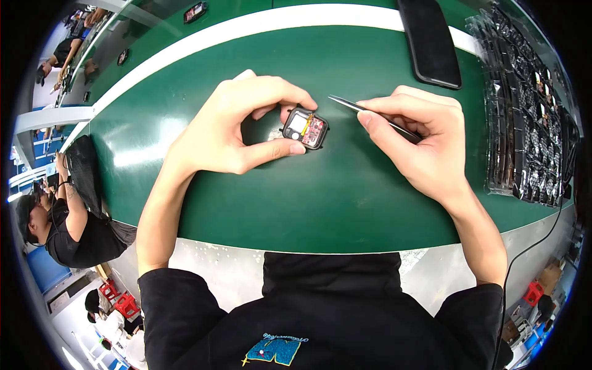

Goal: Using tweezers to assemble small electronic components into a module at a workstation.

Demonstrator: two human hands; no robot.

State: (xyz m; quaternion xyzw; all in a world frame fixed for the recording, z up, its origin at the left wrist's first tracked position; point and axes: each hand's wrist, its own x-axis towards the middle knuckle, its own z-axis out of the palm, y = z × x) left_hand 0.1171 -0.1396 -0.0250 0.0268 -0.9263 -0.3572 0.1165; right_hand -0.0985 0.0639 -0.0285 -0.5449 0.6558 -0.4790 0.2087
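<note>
My left hand (237, 129) grips a small black smartwatch case (306, 127) by its edges, thumb on the near side and fingers on the far side. The case lies open toward me, showing a pale square part, a yellow strip and a red circuit board inside. In my right hand (425, 135) is a pair of pointed metal tweezers (346, 103), pinched between thumb and fingers. Their tips point left, toward the case, and stay a short way apart from it. Both hands are just above the green tabletop (296, 197).
A black phone-like slab (431, 46) lies at the far right. Beyond my right hand stands a stack of clear plastic trays (524, 117) with dark parts. A white strip (259, 28) crosses the table's far side, with another watch case (195, 12) past it. A co-worker (74, 222) sits at left.
</note>
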